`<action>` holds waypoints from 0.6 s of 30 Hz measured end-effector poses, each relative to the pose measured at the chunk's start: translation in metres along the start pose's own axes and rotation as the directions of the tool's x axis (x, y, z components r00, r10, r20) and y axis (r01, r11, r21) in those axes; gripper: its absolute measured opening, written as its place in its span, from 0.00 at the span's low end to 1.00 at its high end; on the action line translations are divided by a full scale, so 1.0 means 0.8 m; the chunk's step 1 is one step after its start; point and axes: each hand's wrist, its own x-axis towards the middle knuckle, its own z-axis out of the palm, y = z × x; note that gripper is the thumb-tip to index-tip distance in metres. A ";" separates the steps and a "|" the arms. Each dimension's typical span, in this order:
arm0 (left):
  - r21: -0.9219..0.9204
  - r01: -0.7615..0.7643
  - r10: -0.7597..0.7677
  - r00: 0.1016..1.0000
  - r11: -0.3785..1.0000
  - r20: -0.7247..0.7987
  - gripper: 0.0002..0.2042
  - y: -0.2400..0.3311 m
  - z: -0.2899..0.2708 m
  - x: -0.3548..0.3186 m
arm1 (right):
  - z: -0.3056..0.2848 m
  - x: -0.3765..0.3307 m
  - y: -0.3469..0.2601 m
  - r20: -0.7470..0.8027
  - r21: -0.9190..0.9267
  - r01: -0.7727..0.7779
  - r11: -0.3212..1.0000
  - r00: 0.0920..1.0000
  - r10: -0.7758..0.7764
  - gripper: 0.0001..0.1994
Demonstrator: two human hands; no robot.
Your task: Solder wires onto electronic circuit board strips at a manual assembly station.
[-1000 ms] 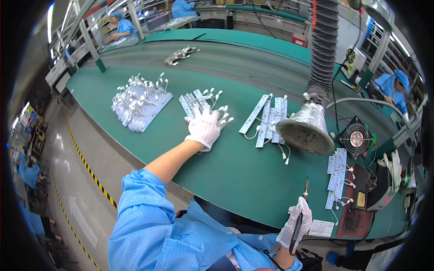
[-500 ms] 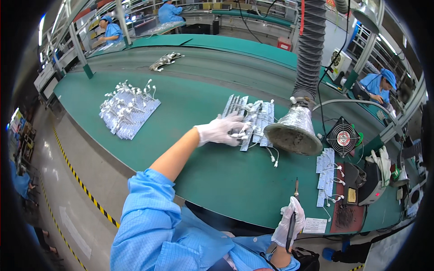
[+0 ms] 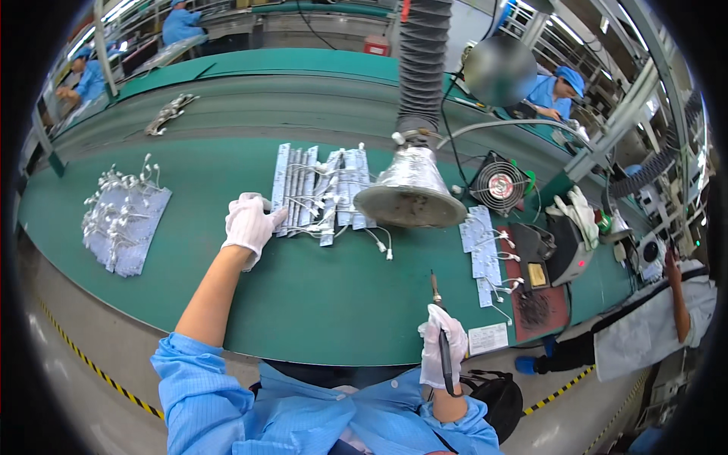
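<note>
My left hand [image 3: 249, 225], in a white glove, rests on the green belt with its fingers against the left edge of a batch of white strip boards with white wires [image 3: 321, 193]; whether it grips a strip I cannot tell. My right hand [image 3: 443, 350], also gloved, holds a soldering iron [image 3: 437, 307] upright near the table's front edge, tip pointing away from me. A silver fume-extraction hood [image 3: 410, 193] on a ribbed hose hangs just right of the strips.
A second pile of wired strips [image 3: 125, 220] lies far left, a small bundle [image 3: 168, 114] farther back. More strips [image 3: 481, 246], a small fan [image 3: 499, 186] and a dark mat [image 3: 535, 307] sit at right. Other workers sit beyond the belt and at right.
My left hand has dragged the batch of strips along the belt toward the fume hood and me. My right hand kept the soldering iron near the front edge.
</note>
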 end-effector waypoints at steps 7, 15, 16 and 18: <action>-0.838 0.154 -0.113 0.987 0.523 0.110 0.13 0.020 0.012 0.013 | -0.011 0.003 0.005 -0.023 -0.069 0.002 0.998 1.000 -0.004 0.13; -0.855 0.107 0.242 0.970 -0.508 -0.022 0.19 -0.035 0.013 0.020 | -0.006 0.008 -0.003 -0.039 -0.018 -0.018 1.000 0.999 0.017 0.13; -0.851 0.118 0.389 0.915 -0.511 -0.106 0.21 -0.039 0.000 0.020 | -0.009 0.009 -0.006 -0.072 -0.032 -0.024 0.999 0.997 0.021 0.13; -0.883 0.013 0.004 1.000 -0.470 0.013 0.21 0.021 -0.048 -0.028 | -0.011 0.019 -0.009 -0.124 -0.102 0.052 0.993 0.990 -0.065 0.13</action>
